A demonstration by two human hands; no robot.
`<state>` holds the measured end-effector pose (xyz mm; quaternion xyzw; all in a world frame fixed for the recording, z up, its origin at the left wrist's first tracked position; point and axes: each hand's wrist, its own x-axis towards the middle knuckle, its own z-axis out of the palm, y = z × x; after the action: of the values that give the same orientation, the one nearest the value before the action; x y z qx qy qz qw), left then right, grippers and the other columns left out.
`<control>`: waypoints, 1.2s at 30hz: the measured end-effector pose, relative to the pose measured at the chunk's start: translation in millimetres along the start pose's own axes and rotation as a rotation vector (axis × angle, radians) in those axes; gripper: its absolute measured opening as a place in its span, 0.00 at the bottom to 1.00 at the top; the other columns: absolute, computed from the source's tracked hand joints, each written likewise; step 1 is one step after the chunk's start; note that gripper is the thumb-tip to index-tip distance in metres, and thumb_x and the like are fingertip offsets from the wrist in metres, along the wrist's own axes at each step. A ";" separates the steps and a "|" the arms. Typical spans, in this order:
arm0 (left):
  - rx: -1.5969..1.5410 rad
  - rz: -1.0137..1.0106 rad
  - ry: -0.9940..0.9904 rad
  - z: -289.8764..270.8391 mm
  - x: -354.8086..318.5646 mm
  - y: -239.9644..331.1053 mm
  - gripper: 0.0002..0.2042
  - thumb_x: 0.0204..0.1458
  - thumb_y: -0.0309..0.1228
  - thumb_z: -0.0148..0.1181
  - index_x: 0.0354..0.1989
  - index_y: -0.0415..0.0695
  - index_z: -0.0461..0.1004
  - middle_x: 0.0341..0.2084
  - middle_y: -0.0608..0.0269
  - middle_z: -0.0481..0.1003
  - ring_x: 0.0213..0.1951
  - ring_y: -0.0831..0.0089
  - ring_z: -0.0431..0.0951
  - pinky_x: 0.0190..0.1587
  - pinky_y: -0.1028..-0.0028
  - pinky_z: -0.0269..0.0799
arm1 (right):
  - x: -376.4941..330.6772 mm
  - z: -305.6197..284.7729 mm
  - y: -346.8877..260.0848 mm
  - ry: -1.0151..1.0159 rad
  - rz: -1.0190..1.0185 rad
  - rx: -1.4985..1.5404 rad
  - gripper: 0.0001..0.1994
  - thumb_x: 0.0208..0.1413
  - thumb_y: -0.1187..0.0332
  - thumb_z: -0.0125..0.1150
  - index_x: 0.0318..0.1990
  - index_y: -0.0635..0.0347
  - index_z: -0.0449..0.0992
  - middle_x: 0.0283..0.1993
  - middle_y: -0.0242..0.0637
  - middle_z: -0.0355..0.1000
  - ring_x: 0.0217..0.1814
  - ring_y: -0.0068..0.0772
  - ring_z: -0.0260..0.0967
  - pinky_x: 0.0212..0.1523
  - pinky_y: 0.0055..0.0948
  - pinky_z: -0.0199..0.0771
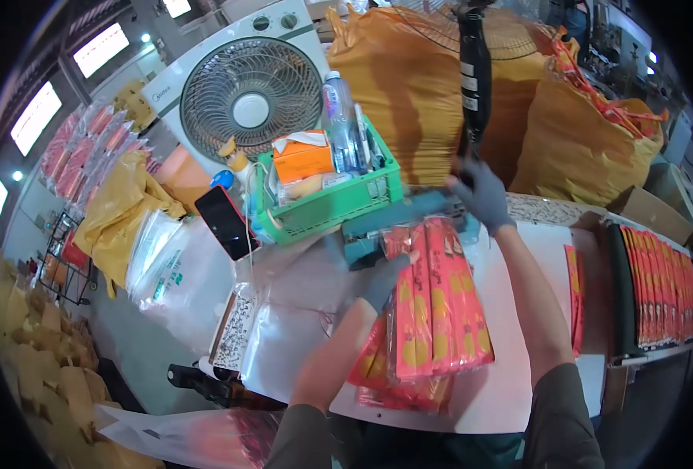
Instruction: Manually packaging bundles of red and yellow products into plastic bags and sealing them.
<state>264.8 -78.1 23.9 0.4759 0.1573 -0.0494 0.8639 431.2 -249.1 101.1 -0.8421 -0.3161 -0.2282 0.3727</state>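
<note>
Risk gathers close to the teal sealer (397, 215)

Fingers of the left hand (385, 283), in a grey glove, meet the upper left edge of a clear bag (443, 313), the thumb lying over its far end; blur hides whether they pinch the film or merely press on it. Those of the right hand (485, 197), gloved too, bend toward the right end of what looks like a hand-press bag sealer, itself smeared; I cannot tell if they grip it.

The bag lies on the white table (503, 336), its far end at or just short of the sealer, with long red-and-gold packets (440, 344) side by side inside. A crooked or wrinkled seam could result if the left fingers pushed one corner ahead of the other. With that hand so near, a fingertip might be caught if the bar were lowered early. Further packs (405, 397) lie askew underneath, so the stack could slide and turn the top one.

The left forearm (332, 359) slants inward from the lower edge; the right forearm (536, 305) reaches farther forward, leaning left toward its hand. Just beyond the sealer stands a green basket (339, 209), which too wide a push might knock.
</note>
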 end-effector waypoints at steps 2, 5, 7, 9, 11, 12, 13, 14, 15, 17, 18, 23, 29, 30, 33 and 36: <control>0.041 -0.018 -0.015 -4.8 -2.3 0.4 0.19 0.51 0.34 0.60 0.50 0.40 0.69 0.40 0.58 0.76 0.39 0.70 0.78 0.44 0.70 0.74 | -23.1 21.4 18.4 -0.054 0.117 -0.031 0.12 0.53 0.57 0.55 0.37 0.54 0.70 0.36 0.47 0.66 0.38 0.53 0.67 0.38 0.41 0.68; 0.115 -0.010 0.042 -2.4 -8.4 4.0 0.20 0.52 0.35 0.59 0.51 0.40 0.69 0.41 0.59 0.75 0.40 0.72 0.77 0.44 0.72 0.73 | -22.3 19.8 12.0 -0.078 0.125 -0.023 0.12 0.54 0.57 0.55 0.38 0.55 0.70 0.34 0.47 0.66 0.36 0.52 0.66 0.36 0.40 0.67; 0.237 -0.018 0.081 0.1 -13.0 9.0 0.22 0.51 0.37 0.60 0.53 0.39 0.68 0.43 0.60 0.75 0.41 0.73 0.76 0.44 0.73 0.71 | -21.0 22.6 13.8 -0.091 0.102 0.005 0.12 0.54 0.58 0.55 0.38 0.55 0.70 0.33 0.47 0.66 0.36 0.52 0.66 0.35 0.40 0.66; 0.208 0.002 0.054 13.6 -21.4 19.4 0.23 0.51 0.37 0.60 0.53 0.39 0.67 0.43 0.60 0.74 0.41 0.73 0.76 0.45 0.73 0.71 | -21.4 22.5 17.9 -0.068 0.076 -0.015 0.10 0.54 0.57 0.55 0.38 0.50 0.69 0.35 0.45 0.66 0.36 0.52 0.67 0.33 0.42 0.68; 0.146 0.012 0.000 13.9 -19.1 15.0 0.24 0.51 0.39 0.60 0.53 0.38 0.67 0.45 0.60 0.73 0.44 0.73 0.74 0.47 0.73 0.69 | -18.6 22.4 14.8 -0.088 0.079 -0.030 0.10 0.55 0.57 0.55 0.38 0.50 0.69 0.35 0.44 0.66 0.36 0.51 0.67 0.33 0.42 0.68; 0.144 0.029 0.008 13.6 -16.7 11.3 0.24 0.51 0.39 0.60 0.53 0.38 0.67 0.45 0.60 0.73 0.44 0.73 0.74 0.47 0.73 0.69 | -17.7 22.0 13.7 -0.107 0.098 -0.056 0.10 0.55 0.57 0.55 0.38 0.50 0.69 0.35 0.44 0.66 0.36 0.51 0.67 0.33 0.42 0.67; 0.138 0.040 0.044 14.3 -14.8 7.9 0.24 0.50 0.39 0.61 0.52 0.38 0.68 0.44 0.59 0.74 0.43 0.73 0.74 0.46 0.73 0.69 | -17.6 22.0 16.3 -0.136 0.109 -0.078 0.11 0.55 0.56 0.54 0.40 0.49 0.69 0.37 0.46 0.66 0.37 0.53 0.67 0.34 0.43 0.68; 0.130 0.049 0.081 14.7 -11.8 4.6 0.23 0.49 0.39 0.62 0.51 0.38 0.70 0.43 0.59 0.75 0.42 0.72 0.75 0.46 0.73 0.69 | -18.7 21.6 17.0 -0.135 0.094 -0.074 0.11 0.55 0.56 0.54 0.40 0.49 0.69 0.37 0.46 0.66 0.37 0.53 0.67 0.34 0.43 0.68; 0.120 0.088 0.060 14.2 -10.6 2.9 0.24 0.48 0.40 0.63 0.50 0.38 0.71 0.43 0.58 0.75 0.42 0.71 0.75 0.46 0.72 0.69 | -19.5 20.0 13.3 -0.142 0.106 -0.094 0.11 0.55 0.56 0.54 0.40 0.48 0.68 0.37 0.47 0.66 0.37 0.54 0.67 0.35 0.43 0.68; 0.168 0.082 0.010 3.0 1.1 -3.7 0.25 0.48 0.43 0.62 0.50 0.39 0.70 0.43 0.58 0.75 0.43 0.70 0.75 0.47 0.71 0.68 | -25.2 10.5 20.9 -0.218 0.080 -0.135 0.20 0.54 0.52 0.54 0.53 0.41 0.64 0.41 0.52 0.65 0.39 0.58 0.67 0.38 0.46 0.69; 0.224 0.058 -0.033 -0.4 -4.1 1.1 0.26 0.49 0.46 0.60 0.51 0.40 0.70 0.43 0.57 0.75 0.44 0.68 0.75 0.48 0.69 0.68 | -36.7 4.6 11.0 -0.267 0.099 -0.052 0.25 0.53 0.51 0.54 0.58 0.38 0.57 0.43 0.54 0.65 0.42 0.59 0.67 0.39 0.46 0.69; 1.134 0.271 0.058 -1.8 -73.3 30.4 0.29 0.52 0.55 0.49 0.55 0.46 0.67 0.43 0.49 0.74 0.47 0.57 0.73 0.50 0.65 0.66 | -146.2 -37.8 -12.1 -0.620 0.382 0.300 0.48 0.50 0.51 0.59 0.69 0.46 0.29 0.54 0.60 0.63 0.45 0.61 0.70 0.43 0.45 0.72; 1.199 0.288 0.136 19.7 -111.4 -8.2 0.41 0.51 0.59 0.47 0.65 0.41 0.46 0.51 0.37 0.65 0.54 0.51 0.67 0.55 0.63 0.61 | -221.5 -36.8 -62.6 -0.380 0.537 0.993 0.40 0.55 0.60 0.58 0.68 0.62 0.40 0.62 0.44 0.56 0.58 0.33 0.59 0.55 0.30 0.64; 1.193 0.283 0.162 30.8 -131.0 2.2 0.41 0.51 0.59 0.47 0.65 0.41 0.46 0.51 0.37 0.65 0.54 0.51 0.67 0.55 0.63 0.61 | -228.4 -41.7 -71.4 -0.359 0.566 1.055 0.40 0.54 0.60 0.58 0.67 0.62 0.41 0.63 0.43 0.55 0.60 0.34 0.58 0.58 0.31 0.62; 1.067 0.639 0.353 17.5 -164.9 12.7 0.26 0.46 0.49 0.61 0.48 0.42 0.72 0.45 0.52 0.73 0.44 0.63 0.73 0.47 0.67 0.66 | -255.2 -32.3 -88.9 -0.365 0.570 1.231 0.39 0.53 0.59 0.58 0.67 0.62 0.44 0.63 0.42 0.55 0.62 0.35 0.56 0.61 0.33 0.58; 0.577 0.424 0.079 14.9 -193.2 -0.9 0.34 0.42 0.53 0.63 0.50 0.37 0.67 0.45 0.61 0.72 0.47 0.73 0.70 0.50 0.71 0.64 | -288.1 -31.3 -98.2 -0.395 0.653 1.333 0.37 0.52 0.54 0.55 0.65 0.62 0.49 0.63 0.41 0.56 0.63 0.39 0.56 0.62 0.36 0.56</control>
<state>85.2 -103.5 92.2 0.7237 0.0680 0.1068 0.6784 157.0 -326.4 -10.7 -0.5153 -0.1829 0.2871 0.7865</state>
